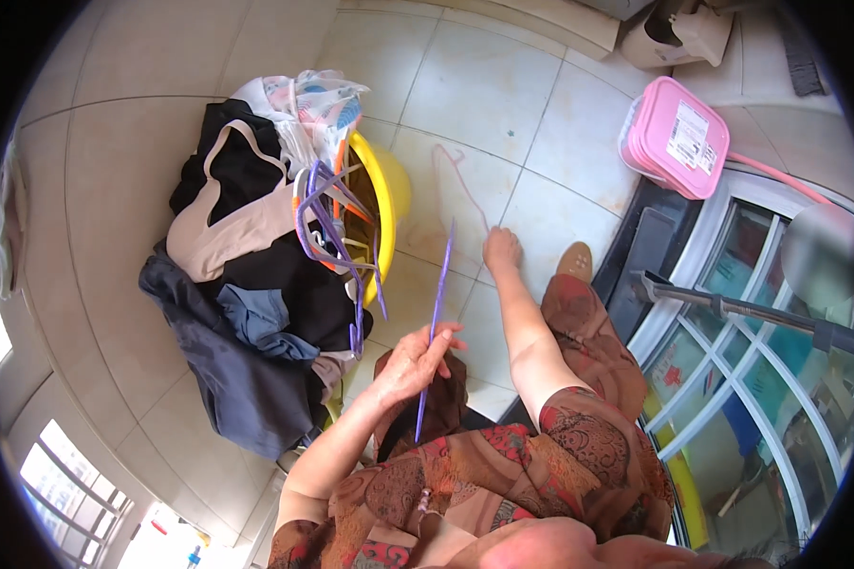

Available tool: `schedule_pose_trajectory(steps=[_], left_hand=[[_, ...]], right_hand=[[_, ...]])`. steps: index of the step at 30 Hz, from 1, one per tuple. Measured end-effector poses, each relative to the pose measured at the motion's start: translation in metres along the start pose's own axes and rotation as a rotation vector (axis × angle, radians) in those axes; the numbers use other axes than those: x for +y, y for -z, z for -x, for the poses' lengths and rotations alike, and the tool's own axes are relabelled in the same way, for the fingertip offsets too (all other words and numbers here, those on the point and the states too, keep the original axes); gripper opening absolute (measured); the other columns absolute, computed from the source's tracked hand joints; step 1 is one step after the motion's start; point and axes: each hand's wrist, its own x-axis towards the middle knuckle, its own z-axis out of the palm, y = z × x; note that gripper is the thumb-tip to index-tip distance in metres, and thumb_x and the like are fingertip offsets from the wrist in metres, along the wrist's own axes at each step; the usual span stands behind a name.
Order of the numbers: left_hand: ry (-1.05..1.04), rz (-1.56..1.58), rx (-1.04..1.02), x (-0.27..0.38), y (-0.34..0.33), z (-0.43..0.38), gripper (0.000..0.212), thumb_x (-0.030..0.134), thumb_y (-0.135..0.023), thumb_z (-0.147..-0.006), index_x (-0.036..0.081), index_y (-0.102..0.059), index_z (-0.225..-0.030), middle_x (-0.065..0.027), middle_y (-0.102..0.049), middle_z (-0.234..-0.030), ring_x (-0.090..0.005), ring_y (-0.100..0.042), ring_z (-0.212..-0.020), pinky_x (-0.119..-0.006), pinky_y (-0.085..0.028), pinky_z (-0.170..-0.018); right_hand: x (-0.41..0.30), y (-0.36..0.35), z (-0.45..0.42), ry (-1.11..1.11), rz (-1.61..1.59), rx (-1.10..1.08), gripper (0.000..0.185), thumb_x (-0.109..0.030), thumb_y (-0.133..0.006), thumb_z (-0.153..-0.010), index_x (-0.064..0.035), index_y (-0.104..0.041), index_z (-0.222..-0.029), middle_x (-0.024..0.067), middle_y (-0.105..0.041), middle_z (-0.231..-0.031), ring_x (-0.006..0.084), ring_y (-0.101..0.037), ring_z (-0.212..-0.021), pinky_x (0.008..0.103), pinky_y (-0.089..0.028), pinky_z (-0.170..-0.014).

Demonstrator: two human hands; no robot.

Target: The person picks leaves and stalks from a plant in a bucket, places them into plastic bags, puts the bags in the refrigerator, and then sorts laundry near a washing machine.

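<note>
In my left hand [421,355] is a thin purple hanger [438,291], seen nearly edge-on and pinched between thumb and fingers. My right hand [504,250] is a fist, farther forward over the tiles. A faint, blurred pink hanger [462,178] runs from that fist. Left of both hands stands a yellow bucket [391,192]. Purple hangers [320,213] and orange ones fill its mouth. Clothes lie over and beside its left side: a beige bra [242,235], black garments [285,281], a dark grey garment [235,384] and a blue-grey cloth [260,316].
A patterned translucent cloth [320,99] tops the pile. At the right, a pink-lidded tub [683,139] stands by a glazed door with white bars [747,370]. A dark pole [747,309] crosses the door. My shoe [576,262] rests on the tiled floor [477,78].
</note>
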Motion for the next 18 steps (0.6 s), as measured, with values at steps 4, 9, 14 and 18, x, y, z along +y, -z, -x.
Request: schedule_pose_trajectory(steps=[4,9,14,18], left_hand=[[-0.05,-0.015,0.007,0.021,-0.012,0.008,0.039,0.034,-0.04,-0.099,0.003,-0.051,-0.121,-0.0058,-0.065,-0.096,-0.0091,-0.057,-0.06,-0.023,-0.048,-0.056],[-0.057,0.175,0.099,0.076,-0.022,0.059,0.051,0.043,-0.033,-0.099,0.002,-0.046,-0.127,-0.0088,-0.064,-0.102,-0.0112,-0.06,-0.071,-0.024,-0.049,-0.061],[-0.176,0.355,0.129,0.148,-0.016,0.124,0.049,0.042,-0.033,-0.099,0.006,-0.047,-0.129,-0.0075,-0.059,-0.118,-0.0123,-0.059,-0.084,-0.027,-0.048,-0.069],[-0.266,0.4,0.121,0.189,-0.007,0.184,0.05,0.043,-0.03,-0.1,0.006,-0.048,-0.128,-0.0079,-0.06,-0.116,-0.013,-0.059,-0.086,-0.027,-0.048,-0.07]], right_hand=[[0.0,0.048,0.009,-0.11,-0.222,-0.008,0.019,-0.021,-0.047,-0.092,-0.0093,-0.053,-0.106,0.0218,-0.061,-0.092,0.0366,-0.061,-0.091,0.047,-0.05,-0.079],[-0.037,0.201,0.066,-0.258,-0.63,-0.238,0.017,-0.015,-0.036,-0.093,-0.0058,-0.04,-0.107,0.0237,-0.061,-0.09,0.0353,-0.065,-0.063,0.0424,-0.052,-0.049],[-0.015,0.308,0.153,-0.257,-1.114,-0.054,0.021,-0.022,-0.032,-0.098,-0.0053,-0.037,-0.11,0.0225,-0.064,-0.091,0.0174,-0.052,-0.04,0.0265,-0.035,-0.029],[-0.072,0.426,0.278,-0.191,-1.375,-0.306,0.025,-0.031,-0.03,-0.1,-0.008,-0.035,-0.106,0.0229,-0.065,-0.086,0.0108,-0.039,-0.034,0.0224,-0.03,-0.028]])
